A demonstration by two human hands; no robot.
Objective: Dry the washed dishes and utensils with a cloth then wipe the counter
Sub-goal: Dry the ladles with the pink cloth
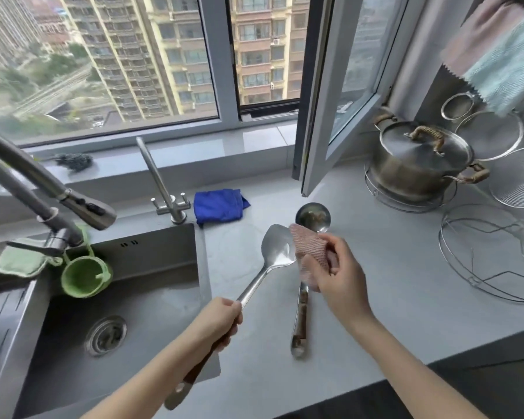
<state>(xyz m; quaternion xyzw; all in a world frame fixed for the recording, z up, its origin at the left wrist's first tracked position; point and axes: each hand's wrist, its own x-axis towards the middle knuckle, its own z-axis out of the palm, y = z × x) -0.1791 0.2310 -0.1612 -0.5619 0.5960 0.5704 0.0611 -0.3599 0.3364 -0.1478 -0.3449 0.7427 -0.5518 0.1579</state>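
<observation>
My left hand (220, 323) grips the handle of a steel spatula (277, 251), whose blade points up and away over the grey counter (390, 282). My right hand (336, 272) holds a pink checked cloth (309, 247) bunched against the blade's right edge. A steel ladle (312, 217) lies on the counter under the cloth, its bowl toward the window and its handle toward me; the cloth and my right hand hide the middle of it.
A steel sink (118, 297) with two taps is on the left, a green cup hanging from one. A folded blue cloth (220, 205) lies behind the sink corner. A lidded pot (421, 160), wire racks (490, 255) and strainers stand at the right. An open window sash (330, 116) juts over the counter.
</observation>
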